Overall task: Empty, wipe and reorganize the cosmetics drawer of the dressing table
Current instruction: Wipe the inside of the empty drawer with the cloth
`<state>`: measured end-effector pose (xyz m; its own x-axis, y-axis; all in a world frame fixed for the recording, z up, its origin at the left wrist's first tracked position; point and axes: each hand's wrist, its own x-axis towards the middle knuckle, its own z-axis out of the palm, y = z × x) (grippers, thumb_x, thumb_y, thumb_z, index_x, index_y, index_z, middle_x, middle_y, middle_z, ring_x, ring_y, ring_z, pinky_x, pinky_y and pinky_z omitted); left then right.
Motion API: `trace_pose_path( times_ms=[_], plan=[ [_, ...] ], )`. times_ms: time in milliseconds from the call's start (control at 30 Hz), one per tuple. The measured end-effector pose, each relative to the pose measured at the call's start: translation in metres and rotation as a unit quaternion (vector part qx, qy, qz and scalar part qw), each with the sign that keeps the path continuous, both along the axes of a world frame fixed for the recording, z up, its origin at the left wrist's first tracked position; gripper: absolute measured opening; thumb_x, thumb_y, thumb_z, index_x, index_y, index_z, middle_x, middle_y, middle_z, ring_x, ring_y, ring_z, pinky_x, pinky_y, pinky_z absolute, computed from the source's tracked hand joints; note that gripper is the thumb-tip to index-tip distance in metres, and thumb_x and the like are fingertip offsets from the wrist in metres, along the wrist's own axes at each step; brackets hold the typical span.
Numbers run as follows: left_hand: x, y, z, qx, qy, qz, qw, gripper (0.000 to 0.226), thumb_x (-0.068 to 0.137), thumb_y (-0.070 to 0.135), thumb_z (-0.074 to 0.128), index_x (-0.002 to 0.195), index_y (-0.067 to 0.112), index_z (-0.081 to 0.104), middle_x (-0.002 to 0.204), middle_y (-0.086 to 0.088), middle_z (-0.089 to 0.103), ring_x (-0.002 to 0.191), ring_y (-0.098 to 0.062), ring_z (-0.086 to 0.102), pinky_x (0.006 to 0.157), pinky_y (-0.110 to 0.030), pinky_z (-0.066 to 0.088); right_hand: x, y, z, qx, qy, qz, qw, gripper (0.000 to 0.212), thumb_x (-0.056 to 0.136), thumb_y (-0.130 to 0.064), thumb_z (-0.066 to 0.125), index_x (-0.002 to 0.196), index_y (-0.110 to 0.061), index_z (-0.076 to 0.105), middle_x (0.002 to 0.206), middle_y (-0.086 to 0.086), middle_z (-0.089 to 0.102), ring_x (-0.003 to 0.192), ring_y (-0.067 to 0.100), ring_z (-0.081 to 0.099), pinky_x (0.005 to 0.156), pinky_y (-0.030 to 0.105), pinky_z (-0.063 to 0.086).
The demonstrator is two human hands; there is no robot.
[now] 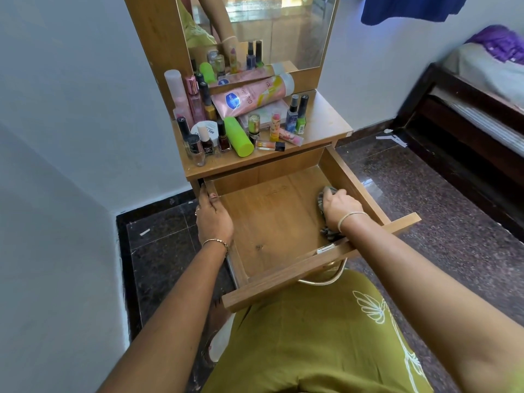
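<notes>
Now her right hand (338,205) reaches down into the open drawer (272,222), fingers curled round a cloth (326,194) by its right wall, while her left hand (212,214) grips the drawer's left edge.

A dark wooden bed (453,114) stands at the right, with a purple cloth (499,43) bunched on its grey mattress (482,72) and a blue cloth (411,9) hanging above. Left of the bed, the dark speckled floor (425,199) gleams with daylight and meets pale blue-grey walls (71,123).
</notes>
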<state>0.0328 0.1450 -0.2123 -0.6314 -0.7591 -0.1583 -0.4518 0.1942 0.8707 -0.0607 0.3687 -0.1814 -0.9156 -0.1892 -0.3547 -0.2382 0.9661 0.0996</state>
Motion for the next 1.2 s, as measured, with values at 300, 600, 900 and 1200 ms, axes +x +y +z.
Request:
trace_pose_path(
  times_ms=[300,600,900,1200],
  plan=[
    [0.002,-0.001,0.002,-0.012,-0.001,-0.019,1.000,0.044,0.102,0.037,0.021,0.143,0.026,0.032,0.131,-0.014,0.053,0.117,-0.034,0.052,0.099,-0.048,0.042,-0.019,-0.023,0.000,-0.104,0.058,-0.001,0.993,0.032,0.094,-0.010,0.043,0.126,-0.005,0.047,0.126,0.019,0.045,0.114,0.039,0.050,0.092,0.048,0.047],
    [0.002,0.001,0.008,-0.071,-0.015,-0.021,0.997,0.038,0.101,0.031,0.025,0.129,0.014,0.044,0.124,-0.017,0.053,0.112,-0.035,0.053,0.093,-0.050,0.045,-0.028,0.009,0.020,-0.437,0.043,-0.167,0.883,0.039,0.071,-0.033,0.069,0.103,-0.019,0.051,0.100,-0.001,0.058,0.096,0.018,0.057,0.083,0.035,0.048],
    [0.006,0.005,0.014,-0.073,0.017,-0.018,0.997,0.030,0.101,0.026,0.030,0.121,0.012,0.049,0.121,-0.016,0.054,0.113,-0.033,0.053,0.094,-0.047,0.045,-0.062,0.006,0.094,-0.588,0.149,-0.204,0.768,0.025,0.067,-0.038,0.068,0.084,-0.024,0.056,0.085,-0.003,0.065,0.083,0.015,0.066,0.074,0.035,0.057],
    [0.004,0.005,0.008,-0.095,0.023,-0.021,0.995,0.036,0.101,0.025,0.030,0.133,0.014,0.043,0.130,-0.014,0.051,0.120,-0.032,0.049,0.098,-0.049,0.043,-0.133,-0.016,0.108,-0.470,0.203,-0.139,0.848,0.024,0.076,-0.027,0.065,0.098,-0.023,0.055,0.097,0.003,0.064,0.086,0.022,0.057,0.072,0.026,0.042]
  ],
)
